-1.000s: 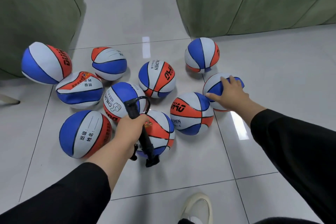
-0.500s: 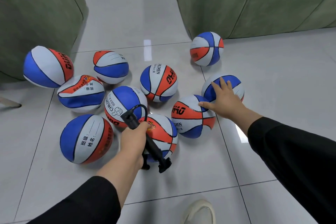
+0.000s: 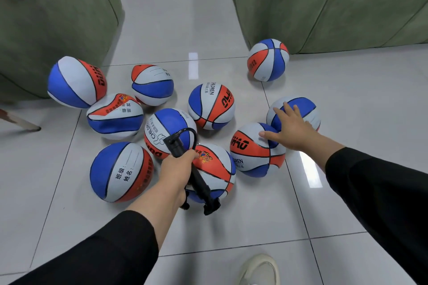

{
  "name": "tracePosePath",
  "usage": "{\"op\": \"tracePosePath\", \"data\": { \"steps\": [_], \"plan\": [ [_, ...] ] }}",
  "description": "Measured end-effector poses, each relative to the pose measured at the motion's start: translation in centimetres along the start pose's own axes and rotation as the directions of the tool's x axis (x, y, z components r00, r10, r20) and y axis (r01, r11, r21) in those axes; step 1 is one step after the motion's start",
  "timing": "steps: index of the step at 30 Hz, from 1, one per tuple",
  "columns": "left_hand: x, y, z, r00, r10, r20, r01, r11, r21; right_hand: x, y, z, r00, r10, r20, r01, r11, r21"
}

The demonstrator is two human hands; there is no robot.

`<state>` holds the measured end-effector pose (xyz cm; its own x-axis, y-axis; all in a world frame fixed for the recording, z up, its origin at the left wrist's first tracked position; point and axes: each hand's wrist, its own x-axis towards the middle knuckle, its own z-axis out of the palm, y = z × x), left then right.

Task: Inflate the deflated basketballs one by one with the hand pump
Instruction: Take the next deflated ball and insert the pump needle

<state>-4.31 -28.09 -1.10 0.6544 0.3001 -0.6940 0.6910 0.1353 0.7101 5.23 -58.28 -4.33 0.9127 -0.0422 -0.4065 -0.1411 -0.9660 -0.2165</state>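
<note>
Several red, white and blue basketballs lie on the tiled floor. My left hand point(image 3: 177, 168) grips a black hand pump point(image 3: 199, 183) by its barrel, its hose looping above, over one ball point(image 3: 215, 169). My right hand point(image 3: 289, 129) reaches with fingers spread over a dented ball point(image 3: 301, 106); its thumb touches the neighbouring dented ball point(image 3: 252, 155). One ball point(image 3: 268, 60) sits apart against the right sofa. Other balls include one at far left point(image 3: 74, 82), a crumpled one point(image 3: 114, 117) and a round one point(image 3: 212, 106).
Green sofas stand at the left point(image 3: 53, 18) and right point(image 3: 335, 0), with a floor aisle between them. My pale shoe point(image 3: 259, 269) shows at the bottom edge. A wooden leg point(image 3: 18, 120) pokes out at left.
The far ball has rolled right to the right sofa. My right hand has spread and shifted left across the two right-hand balls. The pump in my left hand tilted slightly.
</note>
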Motion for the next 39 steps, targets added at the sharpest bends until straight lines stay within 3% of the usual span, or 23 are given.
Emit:
{"op": "tracePosePath", "data": {
  "steps": [3,7,12,16,20,28,32,39],
  "plan": [
    [-0.3,0.7,-1.9,0.999,0.047,-0.022,-0.048,0.999,-0.018,-1.0,-3.2,-1.7,0.988,-0.147,-0.035,0.147,0.989,-0.009],
    [-0.4,2.5,-7.1,0.992,0.108,-0.063,-0.110,0.993,-0.044,-2.7,-11.7,-5.3,0.918,-0.392,-0.057,0.391,0.920,-0.024],
    [1.4,5.8,-16.6,0.968,0.157,-0.198,-0.173,0.982,-0.070,-4.7,-25.1,-6.7,0.790,-0.598,0.137,0.613,0.759,-0.221],
    [3.9,6.3,-23.3,0.945,0.148,-0.293,-0.164,0.986,-0.032,-5.1,-34.3,-3.1,0.692,-0.655,0.304,0.721,0.619,-0.311],
    [7.1,4.3,-27.1,0.955,0.075,-0.288,-0.083,0.996,-0.016,-3.9,-40.2,1.7,0.708,-0.647,0.282,0.705,0.670,-0.232],
    [9.5,3.0,-27.4,0.998,0.008,-0.060,-0.009,1.000,-0.028,-0.3,-43.2,6.2,0.818,-0.561,0.122,0.562,0.826,0.031],
    [11.2,4.9,-29.6,0.992,0.021,-0.125,-0.033,0.995,-0.094,2.6,-47.3,4.8,0.898,-0.438,-0.054,0.437,0.865,0.246],
    [16.1,9.9,-35.3,0.980,0.075,-0.184,-0.101,0.986,-0.136,9.2,-56.4,5.2,0.963,-0.239,-0.124,0.269,0.839,0.472]
  ]
}}
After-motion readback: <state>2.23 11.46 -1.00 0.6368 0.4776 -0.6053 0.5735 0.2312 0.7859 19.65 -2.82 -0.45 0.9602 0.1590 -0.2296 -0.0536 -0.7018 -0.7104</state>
